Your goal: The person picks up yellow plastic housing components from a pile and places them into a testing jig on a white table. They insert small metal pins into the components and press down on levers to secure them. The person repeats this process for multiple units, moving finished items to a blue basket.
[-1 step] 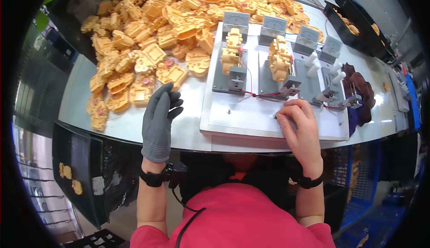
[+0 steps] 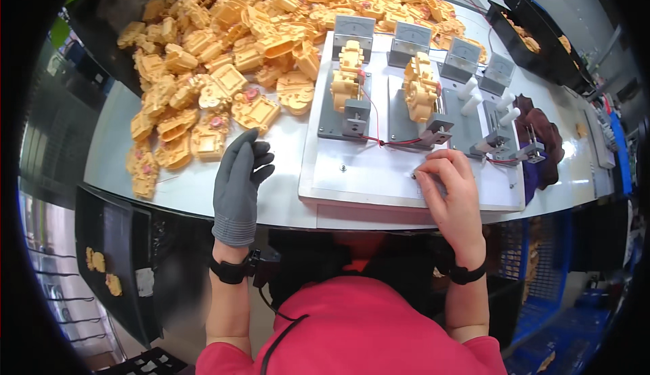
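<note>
Wearing rib-cuffed grey glove (image 2: 234, 195): left hand (image 2: 233, 182), grip apart | bare right hand (image 2: 452, 191) over flat board (image 2: 362, 186), grip unclear

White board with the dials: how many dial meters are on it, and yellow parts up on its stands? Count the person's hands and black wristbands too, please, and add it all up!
Dial meters: 4
Yellow parts on the stands: 2
Hands: 2 (gloved left hand, bare right hand)
Black wristbands: 2
Total: 10
</note>
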Motion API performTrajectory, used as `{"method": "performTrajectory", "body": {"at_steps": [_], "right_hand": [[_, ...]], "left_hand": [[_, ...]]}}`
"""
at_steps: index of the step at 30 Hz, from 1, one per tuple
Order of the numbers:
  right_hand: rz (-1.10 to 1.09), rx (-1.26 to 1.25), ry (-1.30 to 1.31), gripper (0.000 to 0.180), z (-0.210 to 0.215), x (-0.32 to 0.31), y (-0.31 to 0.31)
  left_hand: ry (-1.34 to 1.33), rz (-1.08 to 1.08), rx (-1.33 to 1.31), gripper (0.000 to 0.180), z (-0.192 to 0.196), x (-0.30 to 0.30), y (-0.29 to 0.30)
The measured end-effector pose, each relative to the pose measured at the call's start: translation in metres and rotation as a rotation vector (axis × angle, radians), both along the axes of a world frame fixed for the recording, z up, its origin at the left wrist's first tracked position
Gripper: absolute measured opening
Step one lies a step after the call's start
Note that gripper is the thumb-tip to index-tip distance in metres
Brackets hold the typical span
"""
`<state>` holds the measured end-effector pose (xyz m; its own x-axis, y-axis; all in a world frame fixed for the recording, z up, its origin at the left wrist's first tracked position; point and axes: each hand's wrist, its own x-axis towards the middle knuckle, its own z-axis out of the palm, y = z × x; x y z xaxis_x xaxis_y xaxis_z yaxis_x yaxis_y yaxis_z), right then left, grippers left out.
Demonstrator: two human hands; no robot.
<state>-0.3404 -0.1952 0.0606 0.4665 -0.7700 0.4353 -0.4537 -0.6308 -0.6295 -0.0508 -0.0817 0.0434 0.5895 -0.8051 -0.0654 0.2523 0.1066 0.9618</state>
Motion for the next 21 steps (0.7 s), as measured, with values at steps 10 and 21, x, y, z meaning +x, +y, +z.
{"method": "performTrajectory", "body": {"at_steps": [10, 21], "right_hand": [[0.286, 0.069, -0.145, 0.020, 0.026, 0.037, 0.055], [0.873, 0.998, -0.081, 0.042, -0.022, 0.126, 0.102]], "left_hand": [[0.339, 0.021, -0.398, 0.038, 0.024, 0.021, -0.012], [0.251, 0.070, -0.580, 0.037, 0.053, 0.016, -0.018]]}}
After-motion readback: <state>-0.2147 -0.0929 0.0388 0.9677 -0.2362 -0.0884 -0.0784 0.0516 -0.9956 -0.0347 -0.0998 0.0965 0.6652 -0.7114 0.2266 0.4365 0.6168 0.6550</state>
